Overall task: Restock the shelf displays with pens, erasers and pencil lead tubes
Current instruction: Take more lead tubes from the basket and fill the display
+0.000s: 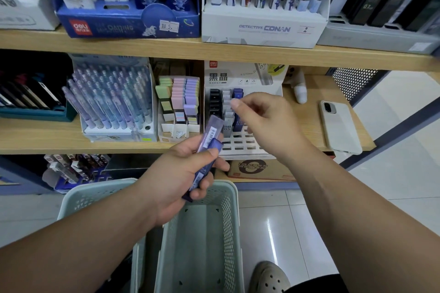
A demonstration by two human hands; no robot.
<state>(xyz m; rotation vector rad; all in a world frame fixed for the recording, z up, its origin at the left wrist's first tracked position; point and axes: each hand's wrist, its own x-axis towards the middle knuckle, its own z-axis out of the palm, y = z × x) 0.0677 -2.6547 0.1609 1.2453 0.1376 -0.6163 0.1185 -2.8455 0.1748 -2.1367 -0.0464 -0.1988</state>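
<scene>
Just left of the right hand (266, 123) stands an open box of pastel erasers (178, 100), and further left a tiered display of pale purple pens (112, 100); a dark tray of pens (31, 100) sits beyond that at the frame's edge. To the right of the same hand a pale phone (340, 126) lies flat on the wooden shelf (71, 143), with a small white bottle (300, 93) behind it. The upper shelf carries a blue display box (128, 24) and a white one marked Conan (264, 28). Below the hands a pale green perforated basket (202, 233) stands on a glossy tiled floor (285, 216), a beige clog (269, 278) beside it. Directly behind and under the right hand is the lead tube display (242, 107), its front slots unfilled and its rear rows holding black, clear and blue tubes. The right hand pinches a clear lead tube (228, 102) between thumb and forefinger, over the middle row, the other fingers curled loosely. The left hand (181, 178) is curled around several blue lead tubes (209, 147), held upright just below and in front of the display, thumb pressed across them.
</scene>
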